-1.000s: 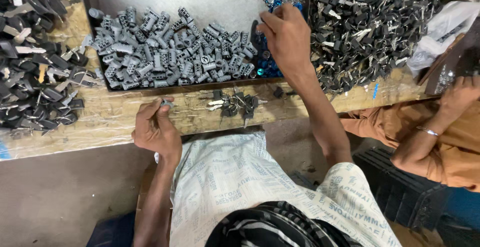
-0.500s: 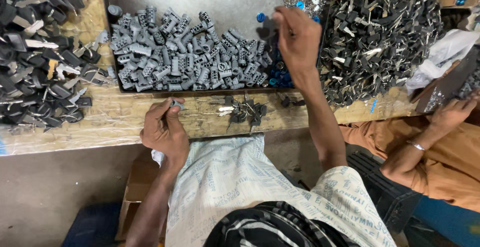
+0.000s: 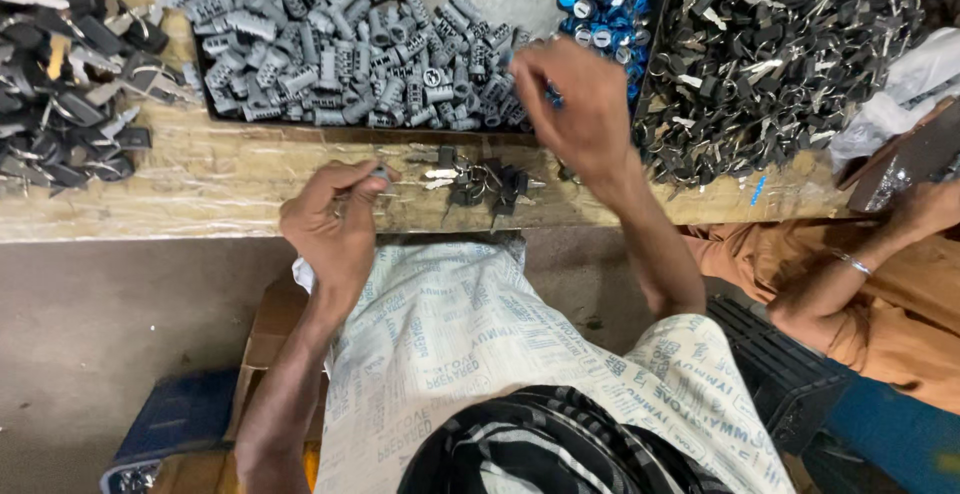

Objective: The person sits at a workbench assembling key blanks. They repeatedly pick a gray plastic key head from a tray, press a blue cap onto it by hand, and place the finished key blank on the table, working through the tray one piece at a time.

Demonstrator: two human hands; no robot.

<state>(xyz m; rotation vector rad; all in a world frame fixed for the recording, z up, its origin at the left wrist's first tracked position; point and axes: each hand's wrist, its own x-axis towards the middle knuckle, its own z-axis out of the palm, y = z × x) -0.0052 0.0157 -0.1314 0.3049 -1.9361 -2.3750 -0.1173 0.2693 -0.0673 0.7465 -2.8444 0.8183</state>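
Left hand: the left hand (image 3: pixel 335 224) is rested on the edge of the wooden bench (image 3: pixel 200 189), and a small grey metal part (image 3: pixel 380 172) is pinched between thumb and forefinger. It is judged that the wrist is braced on the wood so the little piece can be kept steady.

Right hand: the right hand (image 3: pixel 580 104) is reached forward over the near edge of the tray (image 3: pixel 350 134), fingers curled downward and pressed together. A small blue thing appears to be gripped at the fingertips, but it is too hidden for certainty.

Grey cylinders: a heap of ribbed grey cylinders (image 3: pixel 340 44) is spread in the tray, just ahead of the left grip and just left of the right one. They are probably kept loose so single pieces can be picked out.

Blue caps: a cluster of round blue caps (image 3: pixel 600 4) is seen just beyond the right fingertips, at the far corner of the tray.

Keys: a small bunch of dark-headed keys (image 3: pixel 485 182) is laid on the bench between the two hands, near both grips.

Key pile: a large pile of dark keys (image 3: pixel 780 54) is heaped to the right of the right hand.

Black parts: black parts (image 3: pixel 70 84) are scattered well to the left of the left grip.

Other person: an orange-sleeved arm (image 3: pixel 850 274) belonging to a co-worker is seen far right.
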